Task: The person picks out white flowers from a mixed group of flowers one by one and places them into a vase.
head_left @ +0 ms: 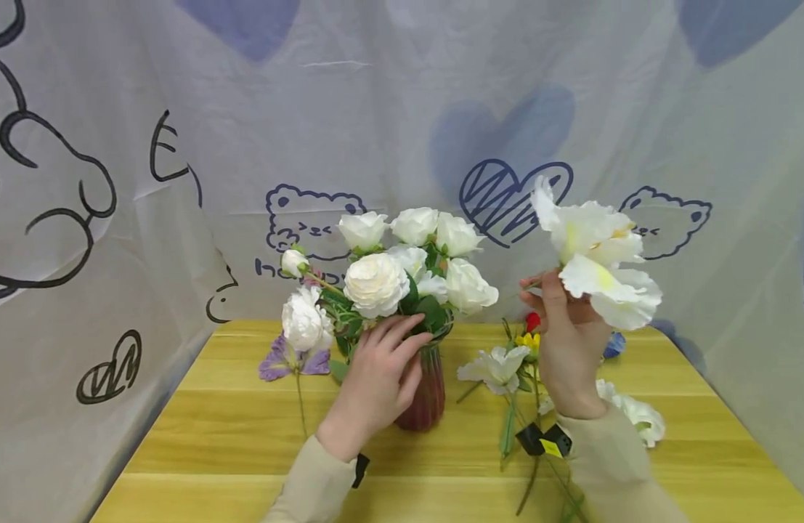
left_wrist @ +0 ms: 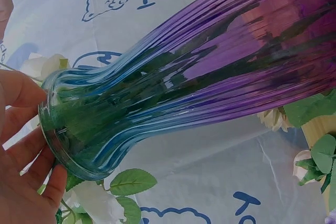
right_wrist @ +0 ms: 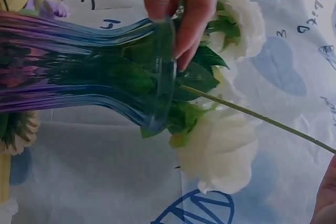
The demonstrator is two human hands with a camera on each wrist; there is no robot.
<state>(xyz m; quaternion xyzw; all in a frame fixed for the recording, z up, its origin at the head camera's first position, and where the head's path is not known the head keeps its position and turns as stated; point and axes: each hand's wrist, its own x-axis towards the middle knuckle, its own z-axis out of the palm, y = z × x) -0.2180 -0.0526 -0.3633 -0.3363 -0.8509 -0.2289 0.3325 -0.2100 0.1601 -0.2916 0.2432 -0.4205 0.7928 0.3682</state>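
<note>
A ribbed glass vase [head_left: 423, 396], blue at the mouth and pink-purple below, holds several white flowers [head_left: 377, 285] and green leaves. My left hand [head_left: 378, 374] grips the vase at its rim, fingers bent around the glass edge, as the left wrist view shows up close. Up to the right, my right hand [head_left: 568, 341] pinches the stem of a large white iris-like flower [head_left: 601, 254] just under the bloom. In the right wrist view its thin green stem [right_wrist: 252, 113] slants down to the vase mouth, where leaves hide the tip.
Right of the vase lie loose stems with a white flower [head_left: 496, 369], a yellow one [head_left: 529, 341], a red one [head_left: 533, 322] and a blue one [head_left: 614, 345]. A purple flower [head_left: 290, 361] lies at left. A drawn-on white curtain [head_left: 388, 131] hangs behind the wooden table [head_left: 199, 443].
</note>
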